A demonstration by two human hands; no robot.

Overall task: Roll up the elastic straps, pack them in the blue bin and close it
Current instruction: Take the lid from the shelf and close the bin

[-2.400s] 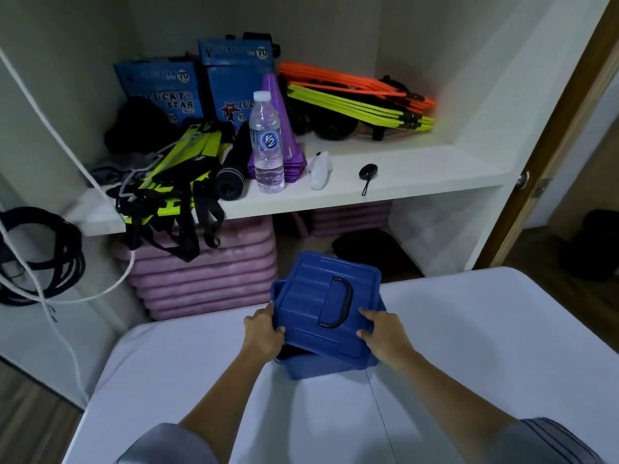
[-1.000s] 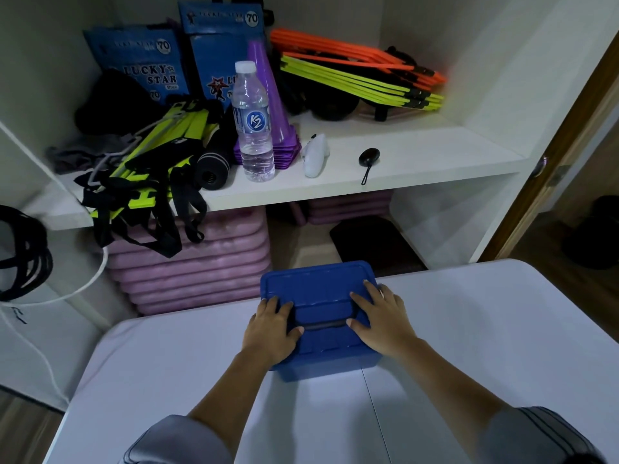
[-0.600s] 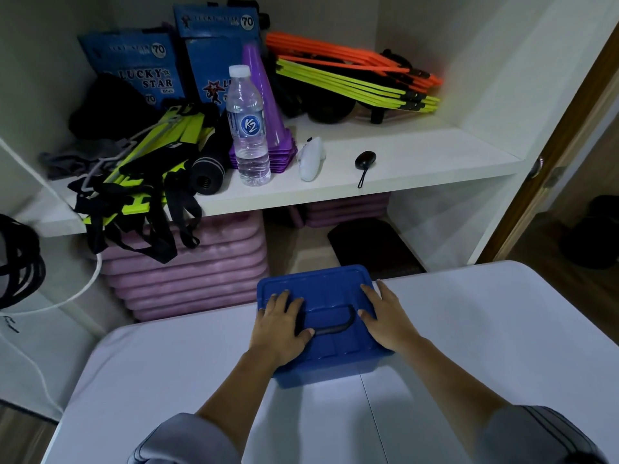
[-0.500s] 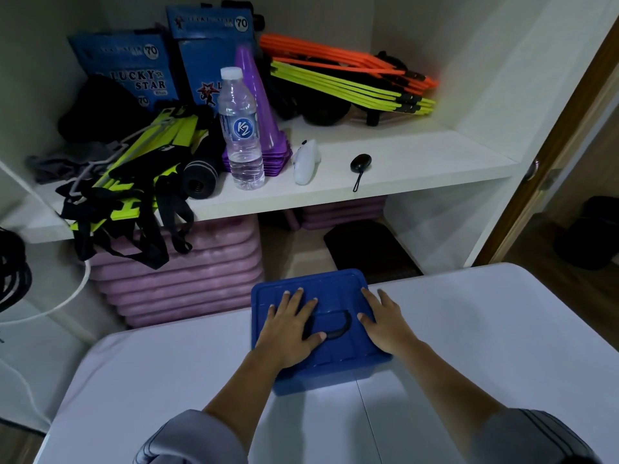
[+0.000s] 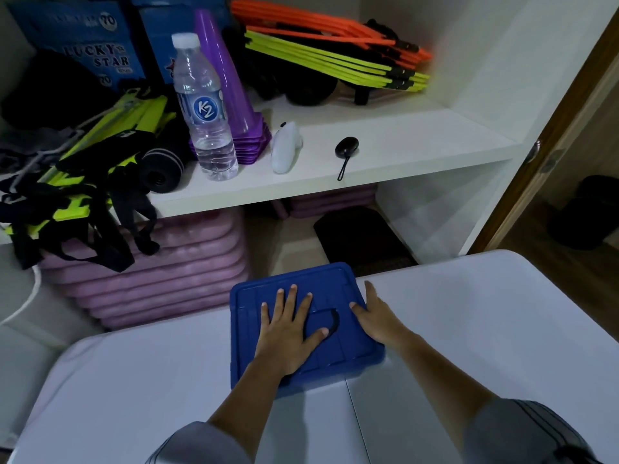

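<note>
Blue bin (image 5: 303,385) on white table (image 5: 502,329), blue lid (image 5: 321,286) on top, left hand (image 5: 288,333) flat on lid with fingers spread, right hand (image 5: 380,318) with straight fingers against lid's right edge

One cam only, head-worn, wide-angle. It sits above and behind the blue bin (image 5: 321,279), facing fwd and steeply down. The bin is near the lens, low-centre in frame. The white table (image 5: 485,329) under the bin fills approx the bottom third. Beyond the bin and farther off, the white shelf (image 5: 402,152) w/ a water bottle (image 5: 204,105) takes the upper half. Right of the bin, a wooden door edge (image 5: 569,128) slants up the frame's side. Straight lines bow toward the frame edges.
</note>
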